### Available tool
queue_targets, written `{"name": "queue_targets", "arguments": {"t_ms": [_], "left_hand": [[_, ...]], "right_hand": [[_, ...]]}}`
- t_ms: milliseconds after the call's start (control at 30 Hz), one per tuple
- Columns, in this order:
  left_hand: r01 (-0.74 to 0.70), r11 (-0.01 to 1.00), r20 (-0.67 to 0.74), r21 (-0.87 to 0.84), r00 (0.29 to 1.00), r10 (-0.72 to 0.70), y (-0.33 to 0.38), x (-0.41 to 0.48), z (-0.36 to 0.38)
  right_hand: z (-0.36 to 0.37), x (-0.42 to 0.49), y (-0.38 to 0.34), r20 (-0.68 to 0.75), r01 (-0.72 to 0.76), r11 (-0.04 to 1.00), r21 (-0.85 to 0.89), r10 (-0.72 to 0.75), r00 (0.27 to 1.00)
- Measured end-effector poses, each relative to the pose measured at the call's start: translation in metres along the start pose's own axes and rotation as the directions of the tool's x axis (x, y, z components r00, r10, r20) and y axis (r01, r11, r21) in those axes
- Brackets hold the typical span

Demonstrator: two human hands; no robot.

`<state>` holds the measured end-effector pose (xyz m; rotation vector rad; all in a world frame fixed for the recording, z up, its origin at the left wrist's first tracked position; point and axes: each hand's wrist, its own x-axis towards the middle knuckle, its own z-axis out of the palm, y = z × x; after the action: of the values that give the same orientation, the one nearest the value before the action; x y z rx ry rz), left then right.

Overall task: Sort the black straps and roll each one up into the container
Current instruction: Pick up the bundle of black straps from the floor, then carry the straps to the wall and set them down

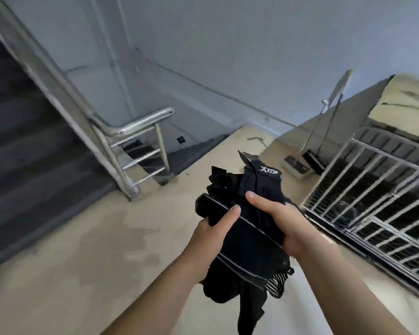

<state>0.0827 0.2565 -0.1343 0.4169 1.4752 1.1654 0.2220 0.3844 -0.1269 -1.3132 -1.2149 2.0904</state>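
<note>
Black straps (pixel 242 228) sit bunched in a loose bundle at the centre of my feed, held in the air above a beige floor (pixel 87 250). The left hand (pixel 213 228) grips the bundle's 9 o'clock edge with its thumb on top, and I cannot see its fingers underneath. The right hand (pixel 281 218) grips the 3 o'clock side, its thumb pressed on a strap with white lettering. Thin pale stripes cross several straps. Loose ends hang toward 6 o'clock and others stick up toward 12. A steel handrail (pixel 140 122) stands at 10 o'clock beside dark stairs (pixel 22 146) at 9. A white barred gate (pixel 373 189) fills the 3 o'clock side. A dustpan (pixel 296 166) and broom (pixel 312 158) rest at 1 o'clock near the grey wall (pixel 228 44).
</note>
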Motion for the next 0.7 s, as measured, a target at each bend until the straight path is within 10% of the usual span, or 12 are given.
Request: {"name": "queue_targets", "arguments": {"t_ms": [300,700], "left_hand": [[-0.15,0.967,-0.427,-0.208,0.903,0.048,-0.08,-0.225,-0.21],[-0.41,0.853,-0.841,-0.323,0.539,-0.059,-0.225,-0.556,-0.447]], "right_hand": [[0.274,-0.101,0.096,0.427,0.013,0.958,-0.288,0.117,0.897],[0.628,-0.319,0.295,0.701,0.071,0.827,-0.558,0.424,0.573]]}}
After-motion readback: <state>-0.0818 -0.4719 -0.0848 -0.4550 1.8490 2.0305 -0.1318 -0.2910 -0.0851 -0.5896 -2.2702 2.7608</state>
